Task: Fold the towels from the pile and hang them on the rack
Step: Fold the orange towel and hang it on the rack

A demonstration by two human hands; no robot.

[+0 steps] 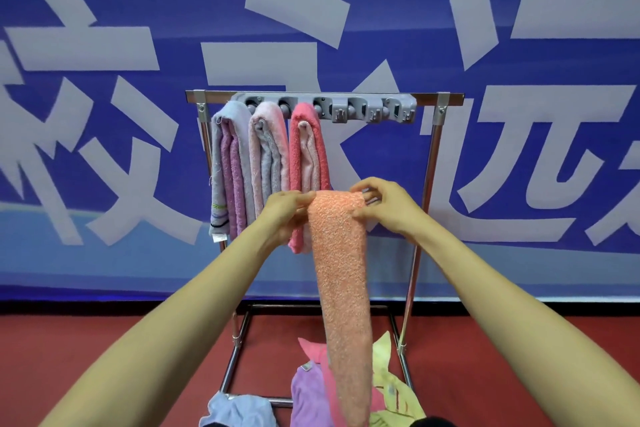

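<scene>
I hold a folded orange towel [341, 270] up in front of the rack [434, 149]; it hangs down as a long narrow strip. My left hand [285, 211] grips its top left corner and my right hand [381, 206] pinches its top right corner. Three folded towels hang from the grey hook bar [360, 107]: a lilac-grey one [228, 173], a pale pink one [268, 156] and a coral pink one [310, 156]. The hooks to their right are bare. The pile [311, 395] lies on the floor below, partly behind the orange towel.
The pile holds a light blue towel [239, 409], a purple one [306, 395], a pink one [313, 348] and a yellow one [393, 381]. The rack's metal base [239, 347] stands on a red floor [104, 350]. A blue banner with large white characters [104, 114] covers the wall behind.
</scene>
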